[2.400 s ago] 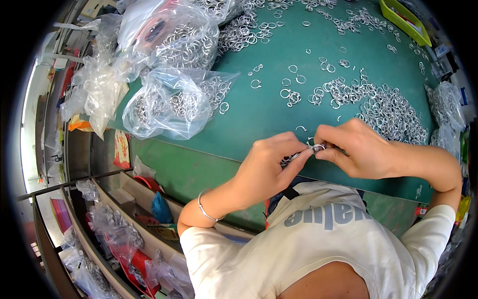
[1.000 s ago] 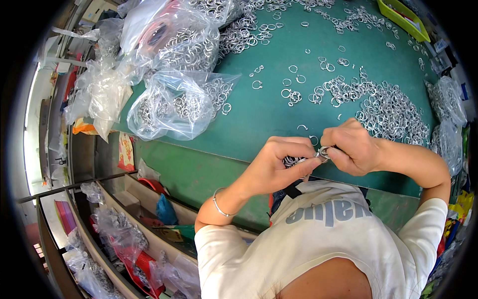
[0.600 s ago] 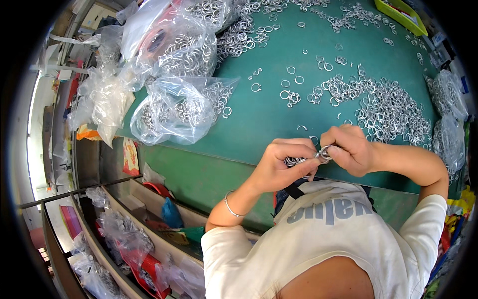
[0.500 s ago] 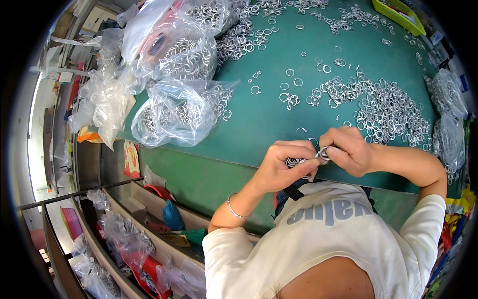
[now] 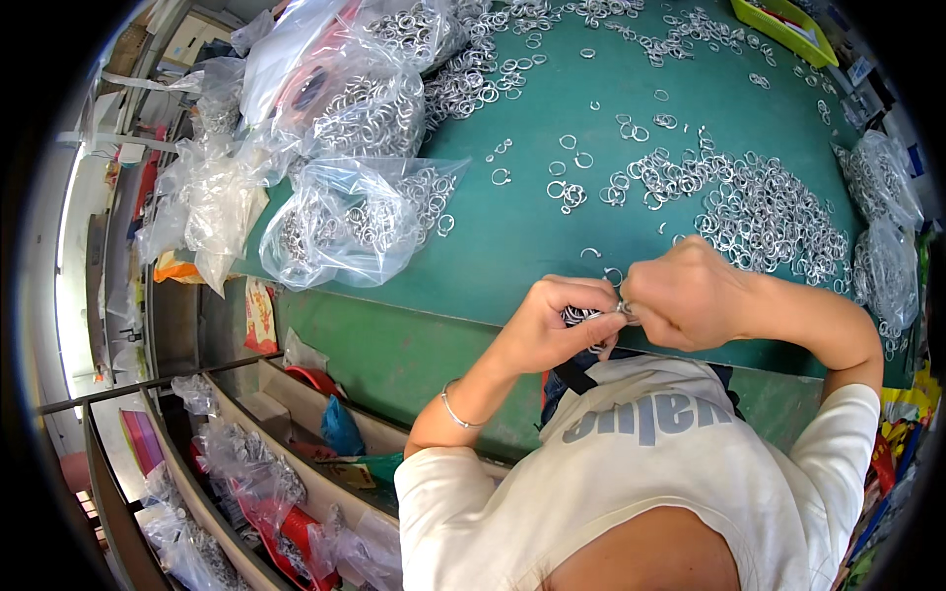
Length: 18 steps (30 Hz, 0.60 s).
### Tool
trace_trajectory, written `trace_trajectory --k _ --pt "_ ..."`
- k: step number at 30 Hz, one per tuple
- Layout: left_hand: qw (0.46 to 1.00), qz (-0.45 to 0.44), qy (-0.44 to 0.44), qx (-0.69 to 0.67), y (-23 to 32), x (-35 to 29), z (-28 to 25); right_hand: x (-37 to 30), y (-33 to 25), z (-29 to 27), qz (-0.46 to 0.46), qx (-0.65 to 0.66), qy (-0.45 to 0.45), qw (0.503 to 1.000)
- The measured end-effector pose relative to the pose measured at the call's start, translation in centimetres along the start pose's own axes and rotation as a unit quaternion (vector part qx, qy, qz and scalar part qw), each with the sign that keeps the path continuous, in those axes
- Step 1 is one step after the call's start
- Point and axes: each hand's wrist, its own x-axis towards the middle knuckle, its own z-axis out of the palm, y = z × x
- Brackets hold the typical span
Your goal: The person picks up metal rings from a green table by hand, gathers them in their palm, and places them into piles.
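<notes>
My left hand [image 5: 552,330] is closed around a bunch of small silver metal rings [image 5: 579,316], which show between its fingers at the table's front edge. Thumb and forefinger of that hand pinch at a metal ring [image 5: 625,309] between the two hands. My right hand [image 5: 690,295] meets it there as a fist, its back turned up, fingers closed on the same ring; most of the ring is hidden. Just beyond the fingertips a loose ring [image 5: 613,277] lies on the green tabletop [image 5: 493,266]. A broad pile of similar rings [image 5: 774,217] spreads past my right hand.
Clear plastic bags of rings [image 5: 345,222] stand at the left, with more bags [image 5: 882,266] along the right edge. More rings [image 5: 483,79] lie scattered at the back, near a yellow-green tray [image 5: 788,34]. Below left is an open divided drawer [image 5: 325,483] holding bags.
My right hand has rolled over, so its back now faces up and covers most of the ring seen earlier. My left hand has barely moved and keeps its bunch of rings.
</notes>
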Motion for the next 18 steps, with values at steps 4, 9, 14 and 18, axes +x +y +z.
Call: trace_trajectory --k 4,9,14,18 --pt "0.999 -0.037 -0.004 0.005 0.3 0.3 -0.5 1.5 -0.6 -2.0 -0.108 -0.089 -0.072 0.987" --pt "0.989 -0.041 0.089 0.114 -0.3 0.4 -0.6 1.7 -1.2 -2.2 0.003 -0.036 -0.018 0.999" --pt "0.951 -0.151 0.215 0.165 -2.0 1.1 -4.0 -1.2 3.6 0.4 0.399 0.502 0.064 0.765" --pt "0.838 -0.066 0.287 0.459 -3.0 1.1 -5.8 -2.1 5.1 1.0 0.431 0.656 0.122 0.607"
